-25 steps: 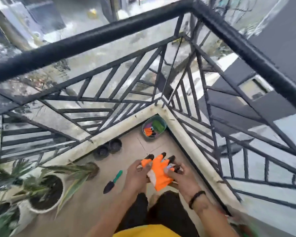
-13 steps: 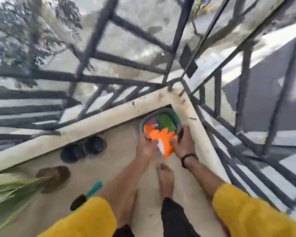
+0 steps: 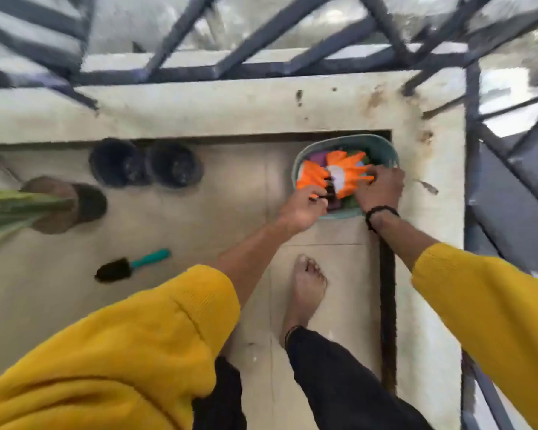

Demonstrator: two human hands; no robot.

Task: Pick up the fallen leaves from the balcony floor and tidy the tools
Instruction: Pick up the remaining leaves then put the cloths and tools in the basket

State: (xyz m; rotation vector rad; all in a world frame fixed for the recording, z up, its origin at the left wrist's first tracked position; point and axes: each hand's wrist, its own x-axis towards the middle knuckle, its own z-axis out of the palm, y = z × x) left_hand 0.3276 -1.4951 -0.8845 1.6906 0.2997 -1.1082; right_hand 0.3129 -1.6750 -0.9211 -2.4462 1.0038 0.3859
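Note:
A teal tub (image 3: pixel 381 147) stands in the balcony corner with coloured items inside. An orange garden glove (image 3: pixel 345 173) with dark claw tips lies over its contents. My left hand (image 3: pixel 302 207) pinches the glove's near edge at the tub's front rim. My right hand (image 3: pixel 381 189) grips the glove's right side over the tub. A small trowel (image 3: pixel 131 266) with a teal handle and black blade lies on the floor to the left.
Two black pots (image 3: pixel 145 164) stand against the pale concrete kerb (image 3: pixel 199 110). A brown pot (image 3: pixel 62 204) with long green leaves is at far left. Dark metal railing (image 3: pixel 261 68) rises beyond the kerb. My bare foot (image 3: pixel 306 290) stands on the tiles.
I have bent down towards the corner. The orange glove, held up in front of me earlier, is now lowered into the teal tub with both hands still on it.

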